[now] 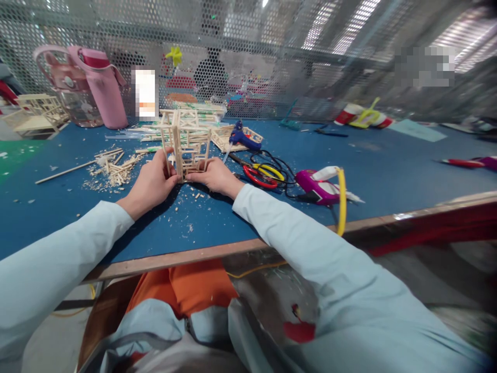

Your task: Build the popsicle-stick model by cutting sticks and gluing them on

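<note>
A small framework of thin wooden sticks [177,140] stands upright on the blue table, built of posts and crossbars. My left hand [155,176] grips its lower left corner post, thumb at the base. On the other side my right hand [215,175] pinches the bottom right part of the same framework. Cut stick pieces [116,173] and shavings lie in a pile left of my left hand. Behind the framework are bundles of sticks in clear wrapping [209,109], partly hidden by it.
Right of my hands lie red-and-yellow-handled pliers [264,175], a blue glue gun [244,137] and a purple glue gun [320,185] with a black cord. Pink bottles [104,90] stand at the back left, before a perforated metal screen [252,77]. The table's wooden edge [174,256] runs in front.
</note>
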